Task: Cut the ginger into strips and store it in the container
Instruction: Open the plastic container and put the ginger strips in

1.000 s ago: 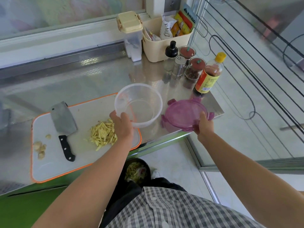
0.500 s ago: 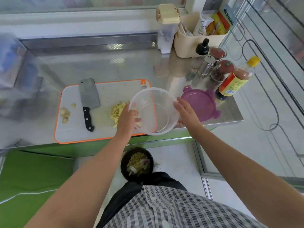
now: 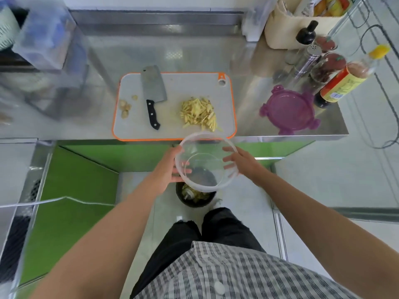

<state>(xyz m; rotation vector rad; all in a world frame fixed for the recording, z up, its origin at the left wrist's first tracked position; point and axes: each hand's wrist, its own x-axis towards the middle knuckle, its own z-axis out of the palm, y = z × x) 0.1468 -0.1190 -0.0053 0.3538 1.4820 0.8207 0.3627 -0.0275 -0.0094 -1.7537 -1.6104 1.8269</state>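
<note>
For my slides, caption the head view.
Left hand grips a clear container, right hand touching it; ginger strips lie on the board.

Stainless steel table point(image 3: 194, 50), daylight glare across its top. Steel upstand point(image 3: 151, 18) along the far edge. Green panel point(image 3: 71, 201) below the near edge. Pale floor point(image 3: 313, 180).

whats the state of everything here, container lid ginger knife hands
container, empty, held just off the counter's edge
lid, off, lying on the counter
ginger strips, cut, piled on the cutting board
cleaver, lying flat, unheld
left hand, grips container
right hand, spread fingers against container
</note>
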